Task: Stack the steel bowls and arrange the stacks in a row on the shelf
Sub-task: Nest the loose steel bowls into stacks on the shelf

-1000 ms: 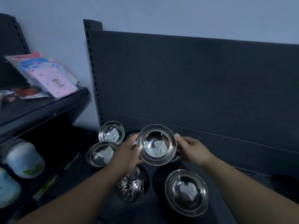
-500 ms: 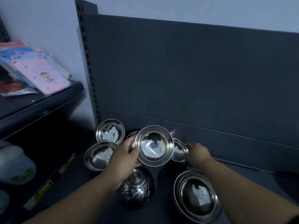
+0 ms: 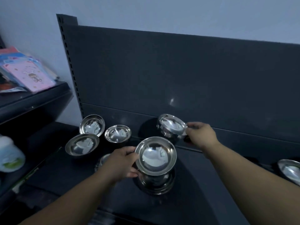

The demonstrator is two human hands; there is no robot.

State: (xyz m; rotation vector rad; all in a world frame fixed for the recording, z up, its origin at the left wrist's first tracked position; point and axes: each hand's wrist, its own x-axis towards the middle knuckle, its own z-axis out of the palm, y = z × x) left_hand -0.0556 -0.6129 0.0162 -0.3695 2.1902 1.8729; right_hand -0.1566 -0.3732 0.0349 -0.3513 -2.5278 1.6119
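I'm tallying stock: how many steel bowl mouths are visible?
7 bowls: three at left, one behind the left hand, one it grips, one the right hand grips, one at right edge. Nested ones beneath may be hidden.

Eight steel bowls (image 3: pixel 118 133), two hands (image 3: pixel 200 133)

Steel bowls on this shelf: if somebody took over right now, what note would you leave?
Left hand grips the rim of a bowl atop the front stack; seated or not, unclear.
Right hand pinches a tilted bowl by the back panel.
Three single bowls sit left rear, a lone bowl at the right edge, another bowl partly hidden behind the left hand.
Done: one stack begun.
Left: stack the rest, line stacks in a row.
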